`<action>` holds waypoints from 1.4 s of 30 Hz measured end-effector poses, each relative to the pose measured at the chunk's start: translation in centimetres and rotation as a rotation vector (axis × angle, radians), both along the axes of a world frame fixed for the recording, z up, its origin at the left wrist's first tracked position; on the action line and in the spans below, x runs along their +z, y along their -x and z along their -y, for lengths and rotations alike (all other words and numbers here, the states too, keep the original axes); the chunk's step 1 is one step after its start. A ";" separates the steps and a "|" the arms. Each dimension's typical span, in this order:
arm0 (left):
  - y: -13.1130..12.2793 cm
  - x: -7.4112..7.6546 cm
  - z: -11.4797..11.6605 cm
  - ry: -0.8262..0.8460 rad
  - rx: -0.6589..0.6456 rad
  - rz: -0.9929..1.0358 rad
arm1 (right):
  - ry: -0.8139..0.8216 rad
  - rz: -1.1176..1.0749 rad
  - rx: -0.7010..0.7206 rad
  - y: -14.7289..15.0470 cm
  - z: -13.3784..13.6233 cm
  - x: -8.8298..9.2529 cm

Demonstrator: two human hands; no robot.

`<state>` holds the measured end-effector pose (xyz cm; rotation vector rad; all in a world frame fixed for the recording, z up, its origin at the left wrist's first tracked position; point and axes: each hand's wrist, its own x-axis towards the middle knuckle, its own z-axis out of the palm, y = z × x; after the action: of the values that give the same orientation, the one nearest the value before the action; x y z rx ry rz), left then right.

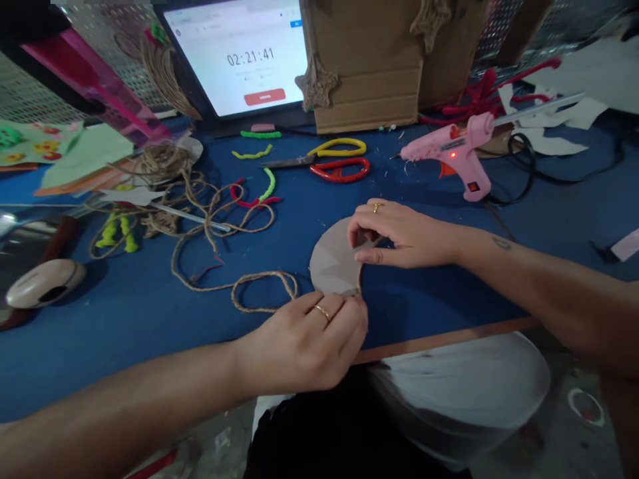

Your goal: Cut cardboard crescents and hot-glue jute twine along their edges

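Note:
A crescent-shaped piece of grey-brown cardboard (332, 256) lies near the table's front edge, with a cord-like line along its inner curve. My left hand (312, 339) is closed in a pinch at the crescent's lower tip; a jute twine (259, 274) runs from the left and passes under these fingers. The fingertips are partly hidden. Over the upper part of the crescent, my right hand (399, 233) curls its fingers and thumb around the inner edge. The twine loops back leftward to a loose tangle (167, 163).
Scissors (339, 159) with yellow and red handles lie behind the cardboard. A pink glue gun (462, 150) with a lit red light stands at right, its black cable trailing. A computer mouse (46, 283), a lit screen (244, 60) and a cardboard box (369, 66) are around.

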<state>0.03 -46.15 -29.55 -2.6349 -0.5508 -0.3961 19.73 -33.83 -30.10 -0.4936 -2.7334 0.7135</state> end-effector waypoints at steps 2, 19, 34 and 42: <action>0.0 0.0 -0.1 0.004 0.003 0.005 | 0.033 -0.016 0.031 -0.4 -0.4 0.3; 0.7 0.6 -1.1 0.001 0.143 -0.009 | -0.377 0.058 -0.093 -1.3 -1.8 0.4; 2.1 0.1 -2.2 0.216 0.363 0.239 | -0.415 0.074 -0.309 -1.6 -2.7 -0.4; 3.6 0.8 -3.6 0.428 0.398 0.266 | -0.450 0.093 -0.318 -1.6 -2.3 -0.3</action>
<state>-3.58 -42.57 -28.78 -2.7797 -1.3505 -0.5541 21.29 -31.55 -30.44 -0.8352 -2.6848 -0.0063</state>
